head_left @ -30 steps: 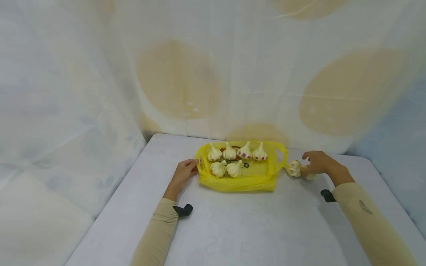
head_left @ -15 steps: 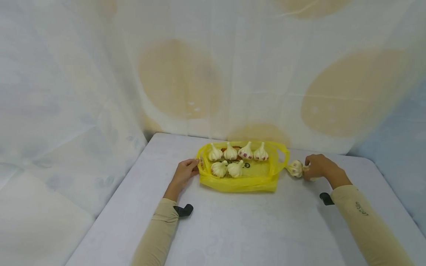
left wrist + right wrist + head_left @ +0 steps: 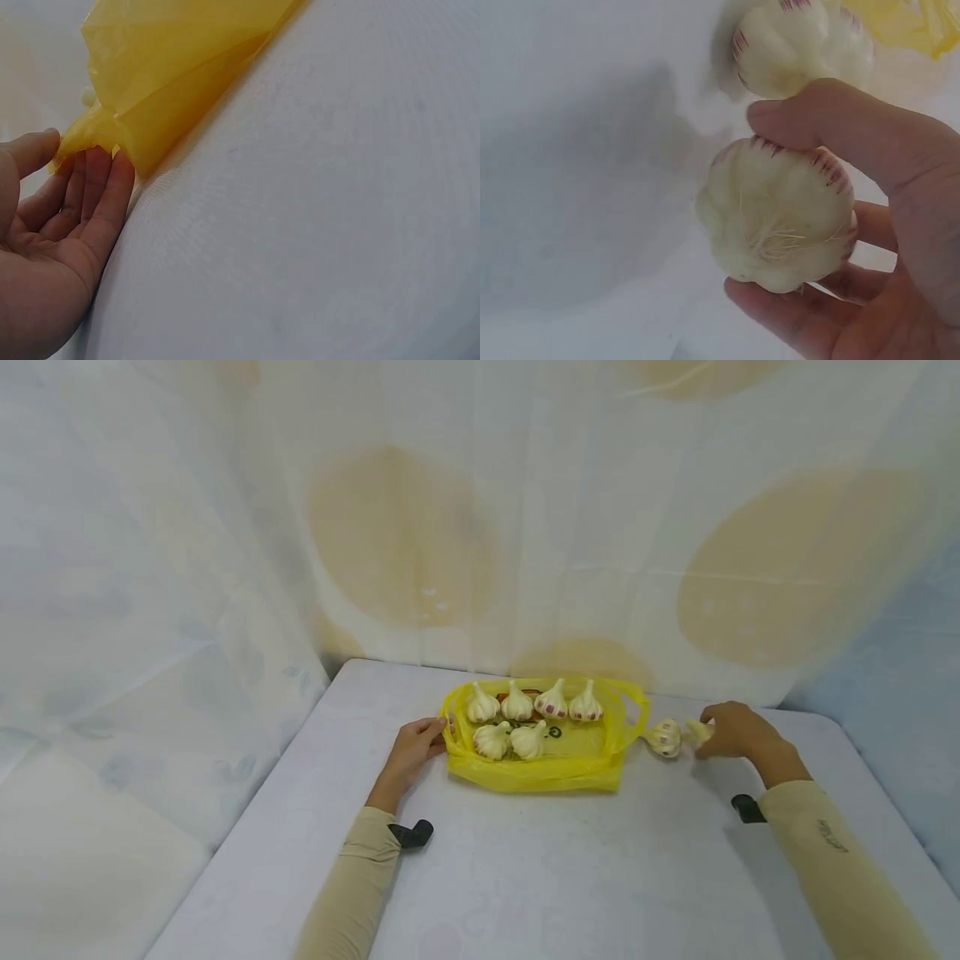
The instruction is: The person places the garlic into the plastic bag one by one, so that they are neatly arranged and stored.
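Note:
A yellow plastic bag (image 3: 536, 779) lies spread on the table with its mouth wide. Several white garlic bulbs sit inside it, four-square in two rows, among them one bulb (image 3: 551, 700) with purple marks. At the bag's left end my left hand (image 3: 415, 747) pinches the rim between thumb and fingers; the left wrist view shows the thin plastic (image 3: 157, 75) there. To the right of the bag, my right hand (image 3: 742, 735) grips a garlic bulb (image 3: 780, 214), its roots facing the right wrist camera. Another garlic bulb (image 3: 664, 738) lies between that hand and the bag handle.
A white-covered table (image 3: 555, 868) stretches toward me in front of the bag. Pale curtains with tan circles (image 3: 405, 535) hang close behind its back edge and along both sides. The bag's handle loop (image 3: 641, 710) reaches toward the loose bulb.
My right hand has closed round the outer garlic bulb and shifted it slightly right, away from the other loose bulb. The left hand and bag stay in place.

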`<control>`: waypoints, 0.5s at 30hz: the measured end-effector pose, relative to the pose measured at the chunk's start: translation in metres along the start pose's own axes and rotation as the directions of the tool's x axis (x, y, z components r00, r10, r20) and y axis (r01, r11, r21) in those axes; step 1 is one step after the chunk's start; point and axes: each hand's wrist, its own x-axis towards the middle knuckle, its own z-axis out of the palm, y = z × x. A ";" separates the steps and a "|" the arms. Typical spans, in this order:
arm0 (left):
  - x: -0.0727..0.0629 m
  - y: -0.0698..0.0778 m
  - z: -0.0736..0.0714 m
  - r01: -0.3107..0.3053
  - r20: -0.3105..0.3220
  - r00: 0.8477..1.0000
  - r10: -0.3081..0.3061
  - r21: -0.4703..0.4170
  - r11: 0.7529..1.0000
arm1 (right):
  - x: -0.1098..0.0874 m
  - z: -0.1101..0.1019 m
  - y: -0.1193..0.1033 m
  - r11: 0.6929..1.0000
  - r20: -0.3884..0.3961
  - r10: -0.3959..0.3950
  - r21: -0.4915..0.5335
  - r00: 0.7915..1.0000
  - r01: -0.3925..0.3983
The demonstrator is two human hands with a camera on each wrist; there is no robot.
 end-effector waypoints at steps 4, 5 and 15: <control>-0.001 0.001 0.001 0.002 -0.002 1.000 -0.002 0.004 1.000 | -0.005 -0.006 0.002 1.000 -0.095 -0.003 0.011 0.996 0.005; -0.001 0.001 0.001 0.003 -0.003 1.000 -0.003 0.006 1.000 | -0.006 -0.008 0.001 1.000 -0.120 -0.005 0.016 0.993 0.007; -0.003 0.001 0.000 -0.001 0.005 1.000 0.001 0.005 1.000 | -0.013 -0.022 -0.013 0.996 -0.342 -0.033 0.071 0.939 0.060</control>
